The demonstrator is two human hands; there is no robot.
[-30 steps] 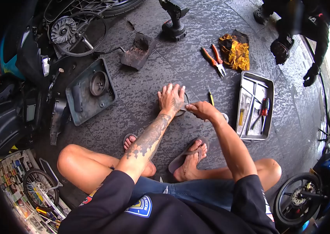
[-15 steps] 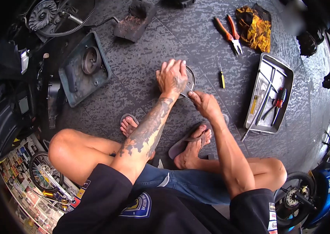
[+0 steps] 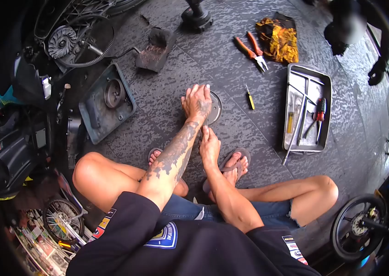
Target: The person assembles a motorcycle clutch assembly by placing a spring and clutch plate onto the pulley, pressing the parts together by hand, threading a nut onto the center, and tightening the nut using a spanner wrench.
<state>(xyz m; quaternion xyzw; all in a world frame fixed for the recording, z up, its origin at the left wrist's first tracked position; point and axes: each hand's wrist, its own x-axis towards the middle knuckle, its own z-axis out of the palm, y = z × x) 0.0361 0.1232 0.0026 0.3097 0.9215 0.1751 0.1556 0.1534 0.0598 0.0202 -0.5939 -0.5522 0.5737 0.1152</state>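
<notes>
Grey metal tray point(image 3: 325, 115) holding rods, red-handled pliers point(image 3: 319, 115), hands point(image 3: 197, 106) nearby.

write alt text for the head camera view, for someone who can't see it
A seated person rests the left hand on a round metal part on the dark floor, while the right hand holds a mostly hidden tool. Orange-handled pliers, a yellow screwdriver and a metal tray of tools lie to the right.

Co-worker's head point(image 3: 348, 27) — blurred.
</notes>
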